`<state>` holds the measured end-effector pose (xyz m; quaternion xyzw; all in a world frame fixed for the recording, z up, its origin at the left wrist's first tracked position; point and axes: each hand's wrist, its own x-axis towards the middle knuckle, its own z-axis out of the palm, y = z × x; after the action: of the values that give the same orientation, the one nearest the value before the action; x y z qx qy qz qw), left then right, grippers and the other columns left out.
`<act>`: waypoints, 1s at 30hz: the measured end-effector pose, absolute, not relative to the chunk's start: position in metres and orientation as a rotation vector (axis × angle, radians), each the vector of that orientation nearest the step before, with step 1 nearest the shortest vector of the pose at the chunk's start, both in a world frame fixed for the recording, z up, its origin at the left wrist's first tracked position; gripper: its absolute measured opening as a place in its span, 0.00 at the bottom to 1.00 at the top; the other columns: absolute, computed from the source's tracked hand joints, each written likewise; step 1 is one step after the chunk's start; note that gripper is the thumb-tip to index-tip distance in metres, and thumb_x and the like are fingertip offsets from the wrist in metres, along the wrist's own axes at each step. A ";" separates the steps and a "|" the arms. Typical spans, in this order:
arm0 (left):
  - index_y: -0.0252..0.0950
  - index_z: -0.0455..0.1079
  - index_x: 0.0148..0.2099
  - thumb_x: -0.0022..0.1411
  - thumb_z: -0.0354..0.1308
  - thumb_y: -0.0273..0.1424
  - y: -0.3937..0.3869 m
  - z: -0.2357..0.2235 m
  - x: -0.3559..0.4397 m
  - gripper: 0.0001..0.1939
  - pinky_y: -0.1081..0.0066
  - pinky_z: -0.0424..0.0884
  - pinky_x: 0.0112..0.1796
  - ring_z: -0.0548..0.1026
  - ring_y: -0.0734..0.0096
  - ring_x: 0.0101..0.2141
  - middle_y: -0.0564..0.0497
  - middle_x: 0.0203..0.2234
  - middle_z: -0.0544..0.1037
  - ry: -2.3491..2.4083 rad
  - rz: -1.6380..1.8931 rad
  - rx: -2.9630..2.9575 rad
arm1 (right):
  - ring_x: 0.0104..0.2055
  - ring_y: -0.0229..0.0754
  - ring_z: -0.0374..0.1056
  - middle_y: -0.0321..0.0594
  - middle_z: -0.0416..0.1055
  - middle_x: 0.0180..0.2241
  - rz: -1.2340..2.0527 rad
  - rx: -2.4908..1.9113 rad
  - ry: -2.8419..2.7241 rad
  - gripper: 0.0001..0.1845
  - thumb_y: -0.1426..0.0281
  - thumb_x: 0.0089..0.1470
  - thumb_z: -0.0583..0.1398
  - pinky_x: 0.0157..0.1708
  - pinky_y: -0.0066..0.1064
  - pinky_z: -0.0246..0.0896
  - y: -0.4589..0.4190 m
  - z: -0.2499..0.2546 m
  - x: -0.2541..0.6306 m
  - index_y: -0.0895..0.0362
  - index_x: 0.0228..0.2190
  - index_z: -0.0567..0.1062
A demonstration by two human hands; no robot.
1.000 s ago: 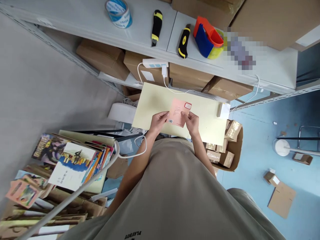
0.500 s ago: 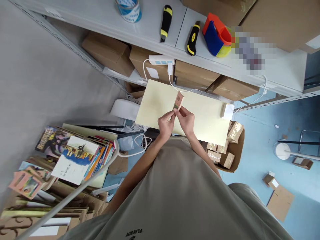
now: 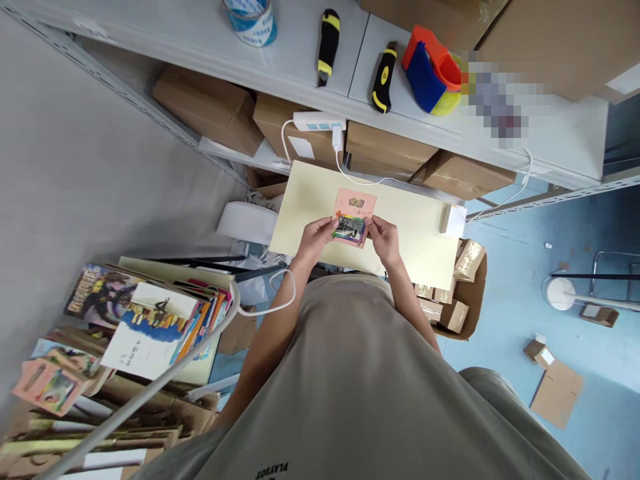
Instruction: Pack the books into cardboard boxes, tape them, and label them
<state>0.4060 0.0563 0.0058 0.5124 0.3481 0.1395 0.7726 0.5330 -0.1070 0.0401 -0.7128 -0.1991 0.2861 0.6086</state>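
Between my hands is a small pink booklet [image 3: 356, 200], its face turned up, with dark lettering at the top and a rainbow-edged picture below. My left hand [image 3: 316, 240] pinches its left edge, thumb on the front. On the opposite edge, my right hand [image 3: 384, 241] grips it the same way. The booklet is held over a pale yellow board [image 3: 310, 193]. At the board's right end stands a small white box [image 3: 453, 221].
Above is a grey shelf [image 3: 295, 67] with blue tape [image 3: 253, 23], two cutters [image 3: 329, 47] and a tape dispenser [image 3: 433, 73]. Books [image 3: 150, 327] are piled at left, behind a grey lamp arm [image 3: 165, 377]. An open carton [image 3: 477, 300] of small boxes stands right.
The booklet has turned from a narrow, edge-on view to lying face up. My hands have moved apart, from close together at its lower end to its two side edges.
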 end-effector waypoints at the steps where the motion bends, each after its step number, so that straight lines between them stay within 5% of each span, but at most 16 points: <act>1: 0.35 0.87 0.43 0.43 0.84 0.64 0.054 0.006 0.407 0.39 0.72 0.72 0.31 0.77 0.71 0.29 0.50 0.29 0.83 0.776 0.311 1.094 | 0.33 0.43 0.71 0.36 0.73 0.26 0.671 -1.663 -0.458 0.41 0.26 0.60 0.62 0.38 0.35 0.77 -0.108 0.040 0.536 0.52 0.30 0.75; 4: 0.35 0.88 0.44 0.45 0.84 0.62 0.046 0.008 0.411 0.37 0.70 0.75 0.34 0.81 0.66 0.34 0.48 0.32 0.87 0.830 0.406 1.101 | 0.39 0.51 0.80 0.44 0.82 0.32 0.537 -1.839 -0.445 0.39 0.28 0.63 0.61 0.45 0.42 0.82 -0.111 0.041 0.541 0.53 0.33 0.80; 6: 0.36 0.88 0.46 0.49 0.83 0.60 0.040 0.009 0.415 0.36 0.66 0.81 0.42 0.86 0.60 0.41 0.45 0.39 0.90 0.837 0.489 1.125 | 0.50 0.58 0.85 0.52 0.88 0.44 0.367 -1.957 -0.418 0.38 0.32 0.67 0.59 0.54 0.48 0.83 -0.109 0.045 0.537 0.54 0.42 0.85; 9: 0.36 0.88 0.49 0.61 0.78 0.58 0.027 0.014 0.417 0.30 0.57 0.84 0.52 0.88 0.52 0.49 0.42 0.46 0.91 0.814 0.589 1.213 | 0.58 0.62 0.85 0.54 0.87 0.56 0.368 -1.944 -0.427 0.36 0.36 0.68 0.60 0.58 0.50 0.82 -0.099 0.053 0.521 0.53 0.53 0.86; 13: 0.41 0.90 0.52 0.73 0.71 0.50 0.005 0.025 0.416 0.20 0.53 0.86 0.54 0.90 0.49 0.48 0.44 0.47 0.92 0.740 0.589 1.562 | 0.44 0.53 0.84 0.47 0.87 0.40 0.431 -1.922 -0.431 0.31 0.37 0.67 0.64 0.46 0.41 0.81 -0.083 0.056 0.506 0.53 0.40 0.84; 15: 0.44 0.90 0.53 0.75 0.70 0.47 0.001 0.029 0.415 0.15 0.52 0.85 0.59 0.90 0.50 0.52 0.45 0.50 0.92 0.606 0.580 1.742 | 0.34 0.46 0.76 0.40 0.78 0.28 0.367 -1.958 -0.386 0.32 0.37 0.68 0.62 0.36 0.35 0.73 -0.081 0.054 0.510 0.53 0.31 0.78; 18: 0.45 0.86 0.60 0.79 0.66 0.46 0.013 0.029 0.412 0.17 0.52 0.81 0.65 0.86 0.54 0.60 0.42 0.58 0.89 0.559 0.621 1.818 | 0.31 0.41 0.65 0.34 0.68 0.24 0.422 -1.882 -0.328 0.35 0.34 0.65 0.63 0.28 0.31 0.63 -0.087 0.049 0.525 0.52 0.28 0.73; 21: 0.40 0.84 0.61 0.75 0.67 0.55 0.037 0.023 0.411 0.27 0.56 0.84 0.58 0.86 0.54 0.57 0.37 0.59 0.87 0.750 0.613 1.607 | 0.32 0.41 0.64 0.35 0.70 0.26 0.555 -1.747 -0.314 0.36 0.33 0.59 0.67 0.28 0.31 0.62 -0.096 0.048 0.533 0.52 0.28 0.73; 24: 0.35 0.86 0.53 0.63 0.74 0.63 0.052 0.018 0.411 0.36 0.61 0.84 0.49 0.86 0.55 0.48 0.39 0.48 0.89 0.733 0.357 1.323 | 0.32 0.42 0.66 0.36 0.70 0.26 0.606 -1.695 -0.291 0.36 0.32 0.56 0.70 0.30 0.32 0.63 -0.102 0.046 0.533 0.52 0.26 0.73; 30: 0.35 0.87 0.42 0.51 0.80 0.61 0.042 0.024 0.420 0.33 0.67 0.80 0.44 0.84 0.61 0.41 0.48 0.35 0.88 0.794 0.326 1.185 | 0.31 0.42 0.69 0.35 0.70 0.24 0.644 -1.716 -0.268 0.37 0.31 0.56 0.70 0.29 0.33 0.66 -0.105 0.032 0.540 0.51 0.26 0.74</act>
<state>0.4197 0.0423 0.0236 0.5410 0.3626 0.1488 0.7441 0.5402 -0.1049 0.0320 -0.7403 -0.1156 0.2780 0.6010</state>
